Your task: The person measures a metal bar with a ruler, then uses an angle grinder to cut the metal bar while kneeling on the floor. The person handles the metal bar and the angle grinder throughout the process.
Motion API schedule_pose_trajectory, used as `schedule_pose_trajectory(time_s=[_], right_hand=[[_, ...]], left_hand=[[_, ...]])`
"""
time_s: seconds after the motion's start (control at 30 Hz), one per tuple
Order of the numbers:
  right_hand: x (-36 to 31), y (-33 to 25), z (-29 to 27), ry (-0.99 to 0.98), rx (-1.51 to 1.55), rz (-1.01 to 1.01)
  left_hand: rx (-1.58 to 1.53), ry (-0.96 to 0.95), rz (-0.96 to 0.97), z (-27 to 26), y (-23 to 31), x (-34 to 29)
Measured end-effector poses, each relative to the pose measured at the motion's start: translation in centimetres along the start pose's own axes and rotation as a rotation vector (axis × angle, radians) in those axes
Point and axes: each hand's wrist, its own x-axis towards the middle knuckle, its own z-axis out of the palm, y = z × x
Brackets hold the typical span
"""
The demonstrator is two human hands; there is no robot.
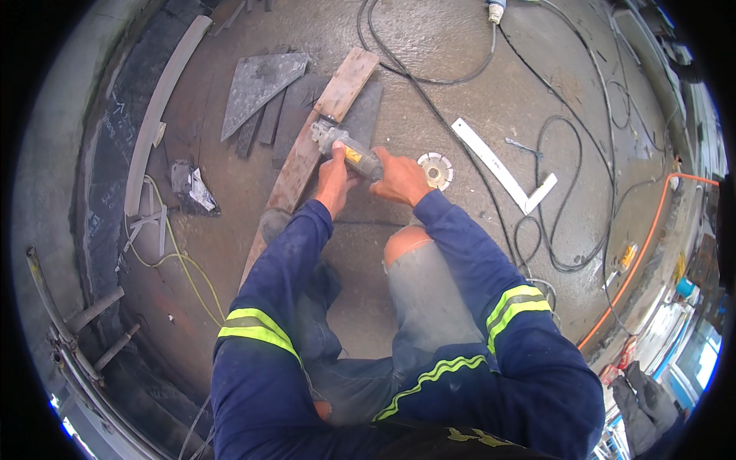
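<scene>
Both my hands are on an angle grinder (354,153) with a grey body and a yellow label. My left hand (334,184) is closed round it just behind the metal head, thumb along its side. My right hand (402,178) wraps round its rear end. The grinder's head lies over a long wooden plank (294,175); whether a disc is fitted to it I cannot tell. Close to my right hand, a round segmented cutting disc (436,170) lies flat on the wet concrete floor (460,92).
Dark slate-like slabs (261,88) lie beyond the plank. At right are a white try square (491,159), a small wrench-like tool (523,146), looping black cables (563,207) and an orange hose (650,230). At left lie a curved strip (157,115) and a yellow-green cord (182,257).
</scene>
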Motion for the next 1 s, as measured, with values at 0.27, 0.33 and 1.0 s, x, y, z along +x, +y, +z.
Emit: schedule_pose_trajectory(time_s=[0.27, 0.33, 1.0], right_hand=[[1.1, -0.2, 1.0, 0.049, 0.013, -0.05], [1.9, -0.8, 1.2, 0.068, 0.019, -0.076], [0.3, 1.0, 0.2, 0.003, 0.014, -0.03]], left_hand=[[-0.007, 0.006, 0.0, -1.0, 0.6, 0.8], [-0.008, 0.038, 0.024, -1.8, 0.9, 1.8], [-0.017, -0.031, -0.008, -0.1, -0.6, 0.6]])
